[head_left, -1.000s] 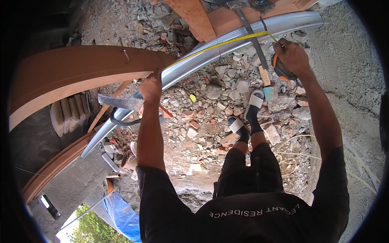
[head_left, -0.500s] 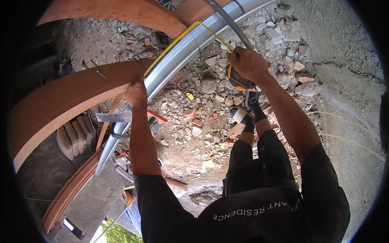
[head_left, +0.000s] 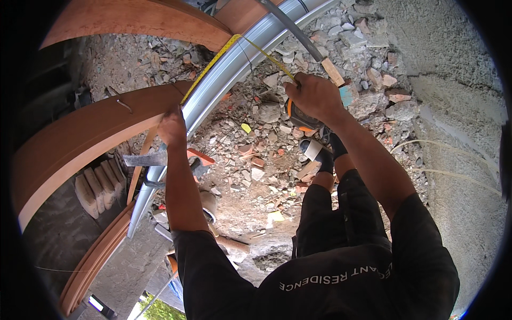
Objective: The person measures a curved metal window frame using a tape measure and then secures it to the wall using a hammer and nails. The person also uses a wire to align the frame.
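My right hand (head_left: 318, 98) is wrapped round a black and orange tape measure (head_left: 296, 116) above the rubble. Its yellow blade (head_left: 209, 68) rises to a bend over the silver metal rail (head_left: 226, 73), then runs down along the end of a reddish-brown beam (head_left: 101, 118). There my left hand (head_left: 173, 128) pinches the blade's far end against the beam, fingers closed. Below that hand, a wide grey metal blade (head_left: 145, 159) sticks out left of my forearm, and an orange piece (head_left: 200, 156) shows on the other side. Whether these two join is hidden.
Broken brick and stone (head_left: 266, 112) cover the ground around my feet. A dark bar (head_left: 293, 29) with a wooden end crosses the rail. Another reddish-brown beam (head_left: 144, 21) lies at the far left. A rough concrete wall (head_left: 453, 80) stands right, with pale cables (head_left: 442, 144) near it.
My right hand and the tape measure have shifted left and slightly down. The blade's bend has moved left too. My left hand stays at the beam end, and the whole view has shifted a little.
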A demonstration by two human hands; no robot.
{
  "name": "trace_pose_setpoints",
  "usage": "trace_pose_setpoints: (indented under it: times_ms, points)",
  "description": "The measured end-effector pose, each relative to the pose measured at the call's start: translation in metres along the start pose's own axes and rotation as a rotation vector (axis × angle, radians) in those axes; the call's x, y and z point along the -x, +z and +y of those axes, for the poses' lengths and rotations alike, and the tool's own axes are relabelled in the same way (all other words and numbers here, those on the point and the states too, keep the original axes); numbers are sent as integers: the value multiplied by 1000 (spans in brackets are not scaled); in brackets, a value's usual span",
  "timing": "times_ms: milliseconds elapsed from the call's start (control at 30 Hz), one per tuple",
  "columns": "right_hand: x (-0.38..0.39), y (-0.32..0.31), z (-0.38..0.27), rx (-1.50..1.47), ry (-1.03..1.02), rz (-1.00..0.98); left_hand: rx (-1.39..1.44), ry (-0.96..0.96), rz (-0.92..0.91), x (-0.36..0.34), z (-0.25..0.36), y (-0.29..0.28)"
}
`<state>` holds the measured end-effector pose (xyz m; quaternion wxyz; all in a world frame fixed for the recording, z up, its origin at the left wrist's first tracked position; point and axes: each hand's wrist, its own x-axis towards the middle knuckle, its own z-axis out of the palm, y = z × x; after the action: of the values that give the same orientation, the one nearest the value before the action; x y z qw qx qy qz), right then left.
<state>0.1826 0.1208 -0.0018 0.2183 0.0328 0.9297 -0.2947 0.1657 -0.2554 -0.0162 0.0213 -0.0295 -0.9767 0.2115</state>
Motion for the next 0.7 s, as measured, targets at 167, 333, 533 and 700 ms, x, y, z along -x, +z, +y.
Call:
trace_pose_setpoints:
  times_ms: [167, 333, 533, 700]
  points:
    - [5, 10, 5, 54, -65, -2, 8, -3, -13, 0, -1, 0]
    - [6, 10, 3, 20, -42, 20, 25, -4, 51, -2, 2, -2]
    - [16, 5, 0, -34, -49, -4, 48, -57, -3, -3, 1, -4]
    - [48, -9, 17, -93, -38, -77, 177, 83, 152, 16, -8, -29]
